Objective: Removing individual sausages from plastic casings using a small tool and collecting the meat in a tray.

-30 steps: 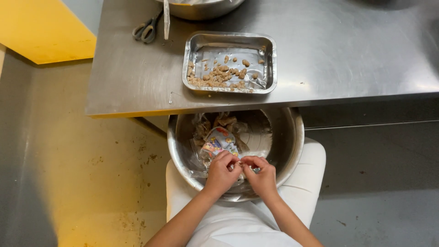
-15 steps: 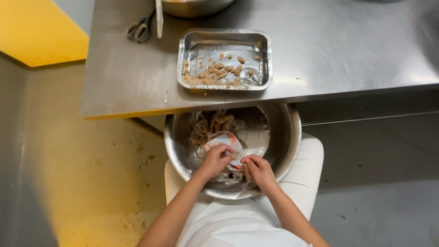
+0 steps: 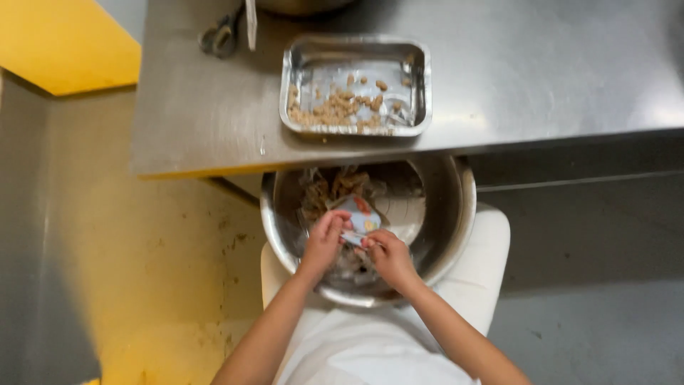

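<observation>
I look straight down onto a large round stainless-steel bowl that sits on my lap, its far rim tucked under the edge of a brushed steel worktable. My left hand and my right hand meet over the middle of the bowl, and between them they pinch a small pale-blue wrapper with red and yellow print. The left fingers close on its near left edge and the right fingertips grip its lower right corner, so both hands are clenched on the wrapper; I cannot tell whether it is already torn open.

Under the hands the bowl holds a loose heap of crumpled clear and printed wrappers, most of it gathered toward the far left wall. On the table just beyond the bowl stands a shallow rectangular metal tray with a scatter of small tan pieces along its near side; the far half of the tray is bare metal. A pair of grey-handled scissors lies at the table's far left, well apart from the hands.

Judging from the modest layer in the tray and the heap in the bowl, I take the work to be partway through, with this wrapper in hand and more left to do.
</observation>
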